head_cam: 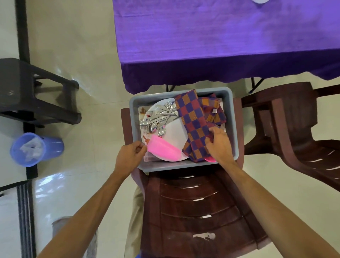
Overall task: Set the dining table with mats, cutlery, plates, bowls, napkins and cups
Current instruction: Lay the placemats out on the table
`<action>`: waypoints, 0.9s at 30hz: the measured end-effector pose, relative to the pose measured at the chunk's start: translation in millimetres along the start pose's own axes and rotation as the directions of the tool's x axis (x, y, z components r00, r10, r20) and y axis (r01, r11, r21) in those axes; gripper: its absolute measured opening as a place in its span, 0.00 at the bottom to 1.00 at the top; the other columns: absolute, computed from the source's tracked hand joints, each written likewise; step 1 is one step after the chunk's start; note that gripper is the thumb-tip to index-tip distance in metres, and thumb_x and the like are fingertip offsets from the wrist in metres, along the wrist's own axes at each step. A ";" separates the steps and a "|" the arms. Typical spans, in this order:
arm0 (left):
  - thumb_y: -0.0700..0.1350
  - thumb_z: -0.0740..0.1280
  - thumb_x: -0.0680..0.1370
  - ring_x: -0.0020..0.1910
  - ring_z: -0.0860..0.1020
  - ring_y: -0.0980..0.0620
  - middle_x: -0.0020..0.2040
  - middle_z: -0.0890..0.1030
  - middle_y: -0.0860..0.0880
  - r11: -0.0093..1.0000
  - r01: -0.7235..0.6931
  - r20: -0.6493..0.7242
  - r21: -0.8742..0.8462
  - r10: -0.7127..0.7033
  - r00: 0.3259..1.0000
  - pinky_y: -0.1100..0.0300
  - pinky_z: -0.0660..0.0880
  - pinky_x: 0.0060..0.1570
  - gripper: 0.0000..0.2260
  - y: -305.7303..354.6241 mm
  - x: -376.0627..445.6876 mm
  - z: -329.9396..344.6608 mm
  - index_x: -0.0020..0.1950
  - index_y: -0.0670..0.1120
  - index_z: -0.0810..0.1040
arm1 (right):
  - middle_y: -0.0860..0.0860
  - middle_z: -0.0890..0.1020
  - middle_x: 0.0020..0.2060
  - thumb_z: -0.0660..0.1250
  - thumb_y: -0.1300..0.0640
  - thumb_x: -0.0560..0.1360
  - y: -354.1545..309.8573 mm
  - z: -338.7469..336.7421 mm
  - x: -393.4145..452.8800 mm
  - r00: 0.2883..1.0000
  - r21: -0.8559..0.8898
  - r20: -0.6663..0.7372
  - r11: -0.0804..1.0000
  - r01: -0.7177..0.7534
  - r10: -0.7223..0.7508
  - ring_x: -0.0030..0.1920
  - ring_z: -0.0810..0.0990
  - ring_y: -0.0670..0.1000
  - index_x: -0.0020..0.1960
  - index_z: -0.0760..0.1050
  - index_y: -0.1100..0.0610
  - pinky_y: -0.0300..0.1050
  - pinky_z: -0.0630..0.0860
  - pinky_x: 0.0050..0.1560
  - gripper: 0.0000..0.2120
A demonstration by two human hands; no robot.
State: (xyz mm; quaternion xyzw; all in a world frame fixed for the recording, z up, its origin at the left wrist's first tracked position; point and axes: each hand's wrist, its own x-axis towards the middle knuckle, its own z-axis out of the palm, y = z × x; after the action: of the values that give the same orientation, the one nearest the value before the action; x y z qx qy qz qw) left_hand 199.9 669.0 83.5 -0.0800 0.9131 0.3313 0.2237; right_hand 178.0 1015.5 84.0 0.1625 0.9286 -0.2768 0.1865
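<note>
A grey tub sits on a brown plastic chair in front of the purple-clothed table. Inside lie a white plate, a pile of steel spoons and forks, a pink cup on its side and checked cloth napkins. My right hand grips the near end of a checked napkin. My left hand is curled at the tub's near left corner, its fingertips at the rim of the pink cup. A second pink item peeks out under the napkin.
A second brown chair stands to the right, close to the tub. A dark stool and a blue bin are on the floor at the left. Something white shows at the table's far edge.
</note>
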 end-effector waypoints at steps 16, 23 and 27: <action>0.48 0.67 0.83 0.43 0.80 0.63 0.47 0.85 0.54 0.995 -0.079 -0.130 -0.062 0.071 0.989 0.73 0.72 0.44 0.07 1.0 73.2 -43.0 0.54 0.48 0.84 | 0.55 0.79 0.60 0.67 0.61 0.77 -96.2 39.7 55.0 0.899 -0.078 0.113 0.899 0.432 -0.422 0.61 0.76 0.58 0.66 0.76 0.57 0.55 0.76 0.60 0.17; 0.44 0.65 0.84 0.53 0.83 0.49 0.63 0.84 0.46 0.993 -0.116 0.060 0.002 0.116 0.991 0.59 0.76 0.53 0.14 11.5 133.2 -24.6 0.68 0.43 0.80 | 0.57 0.80 0.61 0.67 0.64 0.78 -117.5 55.9 111.8 0.877 -0.159 0.219 0.871 0.464 -0.427 0.58 0.80 0.59 0.66 0.78 0.58 0.53 0.78 0.52 0.17; 0.41 0.65 0.83 0.59 0.82 0.44 0.65 0.82 0.43 0.992 -0.126 0.148 -0.029 0.129 0.981 0.53 0.78 0.59 0.17 16.6 155.7 -11.5 0.72 0.44 0.76 | 0.56 0.81 0.59 0.68 0.65 0.78 -119.8 65.5 138.8 0.873 -0.168 0.230 0.866 0.471 -0.430 0.56 0.80 0.57 0.64 0.79 0.58 0.49 0.77 0.49 0.16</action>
State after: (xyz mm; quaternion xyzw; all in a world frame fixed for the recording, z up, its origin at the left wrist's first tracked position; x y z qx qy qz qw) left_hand 52.8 674.7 28.9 0.0016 0.8938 0.3589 0.2690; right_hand 24.4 910.3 26.9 -0.1073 0.9440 -0.2227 0.2185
